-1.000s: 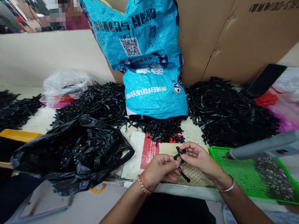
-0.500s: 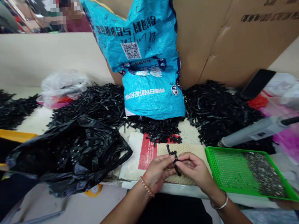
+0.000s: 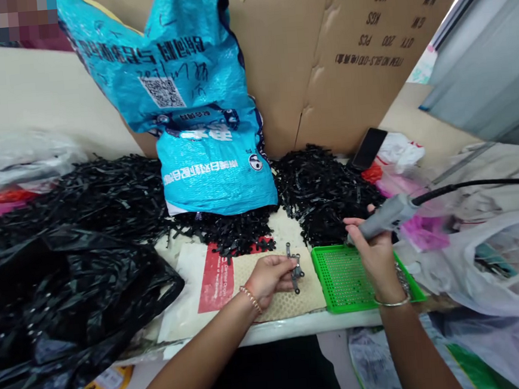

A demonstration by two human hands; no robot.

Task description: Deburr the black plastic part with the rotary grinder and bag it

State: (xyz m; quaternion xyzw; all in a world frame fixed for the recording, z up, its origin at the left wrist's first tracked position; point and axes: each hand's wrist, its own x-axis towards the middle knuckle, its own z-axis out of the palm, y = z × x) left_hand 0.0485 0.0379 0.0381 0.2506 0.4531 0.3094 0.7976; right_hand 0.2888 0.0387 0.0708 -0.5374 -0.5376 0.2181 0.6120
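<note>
Black strips (image 3: 296,272) are being pinched in the left hand (image 3: 270,276), while the right hand (image 3: 374,251) is gripping a grey tool (image 3: 392,213).

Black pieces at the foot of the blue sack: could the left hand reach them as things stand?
Likely yes: nothing appears to stand between the left hand and the black pieces, though its fingertips grip a dark part.

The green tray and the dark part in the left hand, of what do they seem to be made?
Green tray: probably moulded plastic, smooth; even colour, regular perforations.
Dark part: perhaps plastic, smooth, given its slight sheen; coated metal remains possible.
</note>
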